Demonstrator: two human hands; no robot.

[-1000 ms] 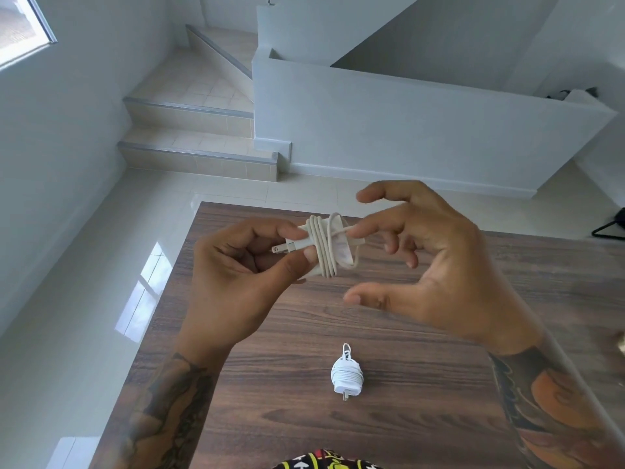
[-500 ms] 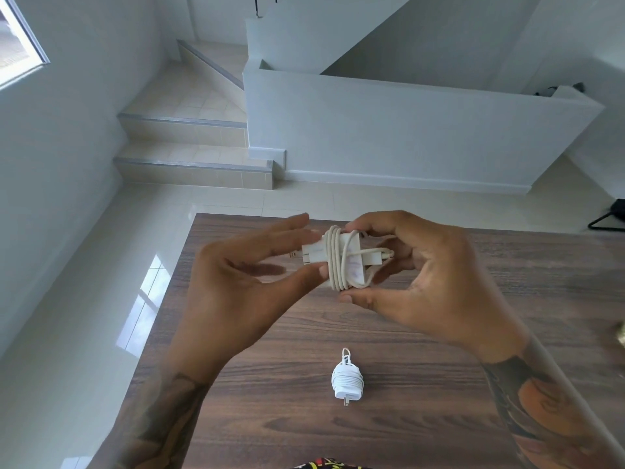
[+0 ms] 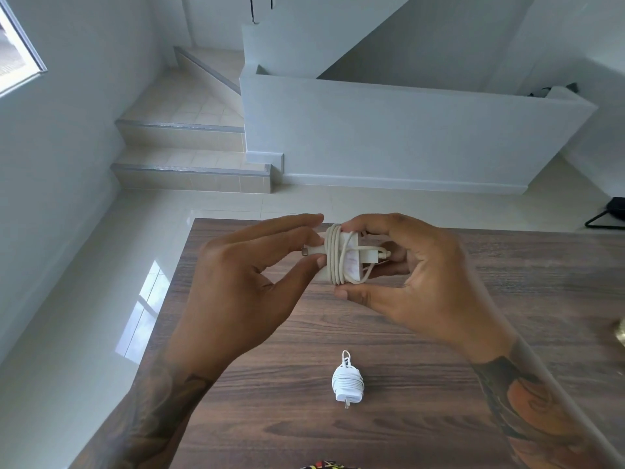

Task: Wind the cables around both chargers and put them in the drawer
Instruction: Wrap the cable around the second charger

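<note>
Wooden table [image 3: 507, 299] bears a wound charger [image 3: 347, 384] below both hands' held charger [image 3: 341, 258].

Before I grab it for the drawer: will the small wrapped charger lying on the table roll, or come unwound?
The wrapped charger probably won't roll: it lies flat on the wooden table with its squarish plug end showing. Its coils look snug, so it should lift as one compact, likely light bundle. A small cable loop sticks out at the far end and could slip loose if snagged.
</note>
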